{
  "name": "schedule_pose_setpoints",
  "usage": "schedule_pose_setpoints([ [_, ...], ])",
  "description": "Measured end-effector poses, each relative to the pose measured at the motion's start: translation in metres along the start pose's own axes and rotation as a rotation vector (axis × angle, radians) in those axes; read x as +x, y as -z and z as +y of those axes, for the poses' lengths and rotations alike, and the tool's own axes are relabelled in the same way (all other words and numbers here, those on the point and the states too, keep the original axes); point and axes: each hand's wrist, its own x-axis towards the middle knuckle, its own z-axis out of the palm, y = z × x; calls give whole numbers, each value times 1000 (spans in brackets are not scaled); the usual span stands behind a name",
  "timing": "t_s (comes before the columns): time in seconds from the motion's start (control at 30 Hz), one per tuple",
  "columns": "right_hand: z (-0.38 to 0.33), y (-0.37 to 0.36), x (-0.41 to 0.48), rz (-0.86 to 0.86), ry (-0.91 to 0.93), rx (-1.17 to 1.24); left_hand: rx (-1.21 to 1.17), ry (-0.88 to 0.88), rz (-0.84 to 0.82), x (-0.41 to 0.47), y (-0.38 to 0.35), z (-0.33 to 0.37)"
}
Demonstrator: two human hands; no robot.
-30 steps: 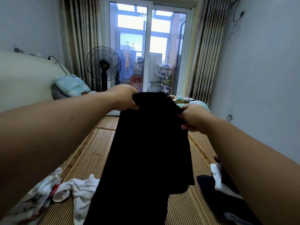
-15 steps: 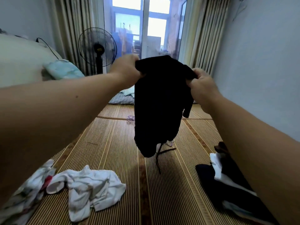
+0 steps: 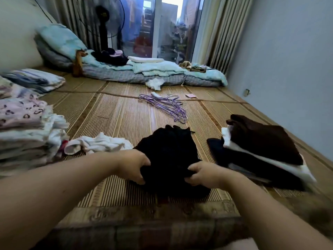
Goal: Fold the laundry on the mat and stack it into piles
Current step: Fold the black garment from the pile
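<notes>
Both hands are clamped on the near edge of the black garment (image 3: 167, 147). The left hand (image 3: 134, 166) has its fingers curled into the cloth on the left side, and the right hand (image 3: 201, 173) pinches a fold on the right. The garment sits bunched up on the woven mat (image 3: 111, 114), right between the hands and spreading away from them, close to the mat's near edge.

Big change from half a second ago: back then it was held up in the air in front of the window, hanging down from both fists. Now it's down on the mat in a heap, and the view has tipped down with it.

Just left of it, touching or nearly so, is a crumpled white garment (image 3: 97, 144), and past that there's a tall folded pile of light clothes (image 3: 27, 141). On the right is a stack of dark pieces (image 3: 261, 147) with white layers in it. Further out are some purple hangers (image 3: 165, 105), then the blue bedding (image 3: 153, 71) by the glass door.
</notes>
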Motion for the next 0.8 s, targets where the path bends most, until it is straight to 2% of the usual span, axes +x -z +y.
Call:
schedule_pose_setpoints([
  [0.13, -4, -36, -15, -242, -114, -84, 53, -6, -182, -10, -51, -11],
  [0.2, -4, -42, -16, -264, -173, -102, 82, -4, -205, -12, -65, -19],
  [0.27, 5, -44, -9, -82, -242, 43, 57, 4, -191, -10, -74, -22],
  [0.37, 36, -47, 10, 399, -365, 233, -26, 7, -175, -1, -86, -27],
  [0.4, 43, -49, 14, 497, -412, 311, -45, 0, -195, 2, -90, -28],
  [0.5, 57, -57, 30, 504, -516, 642, -39, -52, -262, 5, -100, -29],
  [0.67, 76, -65, 64, 601, -633, 732, -42, -138, -253, 15, -94, -26],
  [0.8, 55, -56, 58, 556, -641, 779, 33, -270, -184, 21, -93, -18],
])
